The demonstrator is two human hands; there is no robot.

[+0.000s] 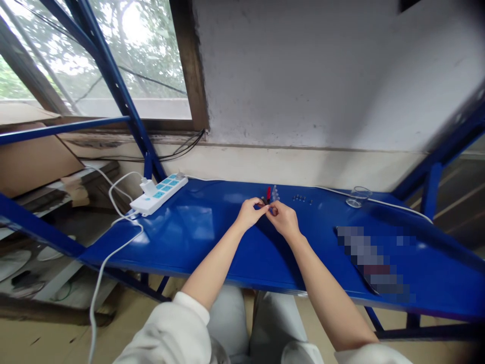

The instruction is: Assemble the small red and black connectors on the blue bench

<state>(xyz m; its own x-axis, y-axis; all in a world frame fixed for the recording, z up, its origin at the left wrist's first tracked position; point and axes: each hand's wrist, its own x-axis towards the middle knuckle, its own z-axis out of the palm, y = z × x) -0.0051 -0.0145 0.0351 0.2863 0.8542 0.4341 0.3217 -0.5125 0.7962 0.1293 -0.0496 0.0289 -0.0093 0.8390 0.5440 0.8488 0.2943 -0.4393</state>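
"How's the grip?"
"Left hand [250, 213] and right hand [284, 218] meet, pinched nearly closed at a small dark piece [265, 200]; I can't tell which holds it."
"Beyond?"
"Red piece [269, 192] at twelve o'clock, clear cup [355, 203] at three, power strip [159, 196] at nine."

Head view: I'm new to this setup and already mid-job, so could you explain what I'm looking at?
There is no machine here. One head-worn camera looks forward and down at a person's bare left hand and right hand, their fingertips together above a blue table. They seem to pinch something small and dark, too tiny to identify. Just beyond are a red piece and some clear pieces; whether the red one is held, I can't tell. Farther right are small dark pieces, a clear cup and a pixelated object. At left lies a white power strip.
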